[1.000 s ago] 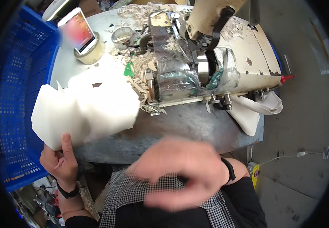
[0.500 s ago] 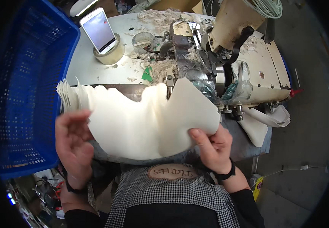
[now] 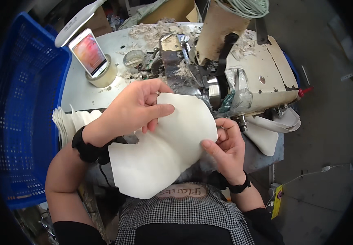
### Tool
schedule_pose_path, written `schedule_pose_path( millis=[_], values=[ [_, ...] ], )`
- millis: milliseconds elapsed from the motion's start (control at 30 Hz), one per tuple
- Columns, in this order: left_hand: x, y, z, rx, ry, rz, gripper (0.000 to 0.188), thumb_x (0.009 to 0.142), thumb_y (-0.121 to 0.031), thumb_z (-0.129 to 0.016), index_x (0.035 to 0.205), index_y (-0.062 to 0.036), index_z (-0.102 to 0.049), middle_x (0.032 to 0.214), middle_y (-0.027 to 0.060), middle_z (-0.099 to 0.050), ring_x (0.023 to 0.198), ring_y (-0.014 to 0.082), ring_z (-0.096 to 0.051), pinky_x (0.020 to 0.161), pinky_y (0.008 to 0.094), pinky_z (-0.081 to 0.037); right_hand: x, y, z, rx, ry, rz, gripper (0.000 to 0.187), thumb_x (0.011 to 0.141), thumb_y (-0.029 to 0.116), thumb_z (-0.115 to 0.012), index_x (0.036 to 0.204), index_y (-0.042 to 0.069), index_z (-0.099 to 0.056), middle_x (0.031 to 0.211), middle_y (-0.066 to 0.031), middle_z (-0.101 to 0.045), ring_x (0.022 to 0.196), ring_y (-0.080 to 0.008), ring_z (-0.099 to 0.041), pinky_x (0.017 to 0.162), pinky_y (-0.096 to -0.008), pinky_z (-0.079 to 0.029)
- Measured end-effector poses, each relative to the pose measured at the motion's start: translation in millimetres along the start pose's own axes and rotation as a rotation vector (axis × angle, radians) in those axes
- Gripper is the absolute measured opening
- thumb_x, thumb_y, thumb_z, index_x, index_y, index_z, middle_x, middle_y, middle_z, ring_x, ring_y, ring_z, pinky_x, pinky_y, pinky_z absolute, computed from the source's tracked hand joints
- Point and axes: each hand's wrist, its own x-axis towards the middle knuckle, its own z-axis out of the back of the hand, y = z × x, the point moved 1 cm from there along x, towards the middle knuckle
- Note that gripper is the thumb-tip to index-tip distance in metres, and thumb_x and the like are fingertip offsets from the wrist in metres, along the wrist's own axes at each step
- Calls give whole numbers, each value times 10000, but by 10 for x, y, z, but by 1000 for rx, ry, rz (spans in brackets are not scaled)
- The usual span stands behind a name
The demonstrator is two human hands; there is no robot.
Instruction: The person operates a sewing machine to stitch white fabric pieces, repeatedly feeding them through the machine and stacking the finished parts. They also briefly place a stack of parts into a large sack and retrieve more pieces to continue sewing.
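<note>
A white, leather-like cut piece (image 3: 176,139) with curved edges and a notch hangs in front of my apron, tilted down to the left. My left hand (image 3: 137,106) pinches its upper edge between thumb and fingers. At the right edge, my right hand (image 3: 227,153) holds the piece with bent fingers and the thumb near its border. A stack of similar white pieces (image 3: 64,124) lies beyond my left forearm, partly hidden by it. Just past the held piece stands a cream-coloured bench machine (image 3: 262,96) with a metal wheel (image 3: 214,90).
A blue plastic crate (image 3: 33,139) stands at the left. A phone (image 3: 88,53) leans on a tape roll (image 3: 103,77) on the table. Pale shavings (image 3: 152,30) litter the far tabletop. More white pieces (image 3: 262,136) hang below the machine at the right.
My left hand has moved up and right from beside the stack to the piece's upper edge and now grips it. The piece has turned, its left part dropping toward my apron.
</note>
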Motion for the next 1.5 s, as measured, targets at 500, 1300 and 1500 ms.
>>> schedule_pose_path(
  millis=[500,1300,1500],
  values=[
    [393,-245,-150,359,-33,-3,203,879,-148,-593,780,29,-594,534,32,-560,449,100,-579,429,244,-435,123,-30,181,41,-235,1,241,862,-37,-619,1091,-6,-551,1042,-58,-619,920,-81,-577,809,-204,-451],
    [380,-61,-375,661,272,-813,235,840,-229,-655,957,-30,-611,855,127,-561,824,305,-565,718,379,-457,24,460,447,-234,-400,341,337,849,-20,-641,1157,-17,-503,970,-59,-632,875,-88,-583,776,-202,-461],
    [538,-460,27,670,512,-430,195,804,-189,-694,846,-2,-657,743,118,-648,688,237,-624,634,308,-460,-239,343,272,-318,18,-4,293,874,18,-633,1166,18,-632,991,-15,-650,727,-19,-531,616,-167,-406]
  ],
)
